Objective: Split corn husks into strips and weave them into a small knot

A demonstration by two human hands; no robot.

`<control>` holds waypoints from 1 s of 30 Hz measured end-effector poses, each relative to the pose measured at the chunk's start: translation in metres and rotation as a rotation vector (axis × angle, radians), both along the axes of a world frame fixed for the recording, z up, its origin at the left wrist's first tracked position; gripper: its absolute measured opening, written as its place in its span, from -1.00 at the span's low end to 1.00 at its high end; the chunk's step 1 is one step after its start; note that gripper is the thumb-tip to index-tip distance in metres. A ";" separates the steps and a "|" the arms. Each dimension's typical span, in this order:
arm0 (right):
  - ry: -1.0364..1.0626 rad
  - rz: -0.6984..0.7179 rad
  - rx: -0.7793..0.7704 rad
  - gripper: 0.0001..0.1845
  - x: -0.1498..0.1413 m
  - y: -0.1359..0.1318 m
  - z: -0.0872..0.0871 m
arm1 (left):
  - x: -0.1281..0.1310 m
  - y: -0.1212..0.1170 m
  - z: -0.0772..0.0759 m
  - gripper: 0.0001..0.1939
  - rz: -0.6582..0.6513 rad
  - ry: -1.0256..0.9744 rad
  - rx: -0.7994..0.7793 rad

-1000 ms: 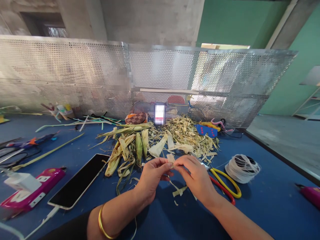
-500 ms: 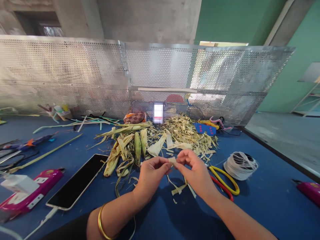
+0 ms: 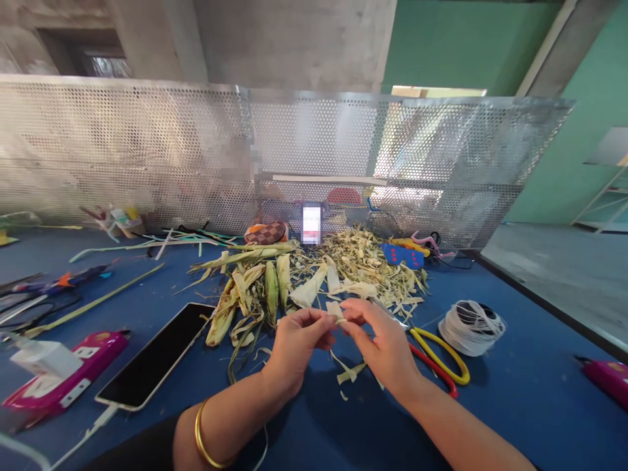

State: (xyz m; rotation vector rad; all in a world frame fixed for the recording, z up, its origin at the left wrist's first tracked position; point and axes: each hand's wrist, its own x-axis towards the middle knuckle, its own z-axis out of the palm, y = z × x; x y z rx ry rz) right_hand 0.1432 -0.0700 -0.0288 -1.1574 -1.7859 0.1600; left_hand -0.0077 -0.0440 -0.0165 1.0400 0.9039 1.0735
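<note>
Between both hands is a small pale strip of corn husk (image 3: 334, 310), its upper part standing above the fingertips. My left hand (image 3: 300, 340) pinches it from the left between thumb and index finger. From the right, my right hand (image 3: 380, 341) grips it with thumb and fingers, the other fingers curled. Cut husk scraps (image 3: 350, 373) lie on the blue table just below the hands. Behind them spread whole dried husks (image 3: 269, 288) and a heap of shredded husk (image 3: 366, 258). Scissors with yellow and red handles (image 3: 444, 353) rest beside my right hand.
A spool of white string (image 3: 471, 327) stands at the right. On the left are a black-screened phone (image 3: 157, 356) on a cable, a magenta power strip (image 3: 93, 356) and a glue gun (image 3: 63, 280). A perforated metal screen (image 3: 314, 137) closes off the table's back.
The husk strip now points more upward, where before it lay flatter between the fingertips. My right hand's fingers have lowered and curled closer round it. Both hands stay in nearly the same place.
</note>
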 end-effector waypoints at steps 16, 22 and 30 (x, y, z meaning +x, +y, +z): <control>0.206 0.024 -0.273 -0.90 -0.006 -0.002 0.007 | -0.003 0.001 -0.001 -0.83 -0.028 0.105 0.190; 0.376 0.017 -0.348 -0.85 -0.006 -0.001 0.006 | -0.003 0.002 -0.004 -0.89 -0.042 0.176 0.301; 0.405 0.054 -0.362 -0.82 -0.004 0.001 0.006 | -0.001 0.002 0.000 -0.84 -0.024 0.144 0.222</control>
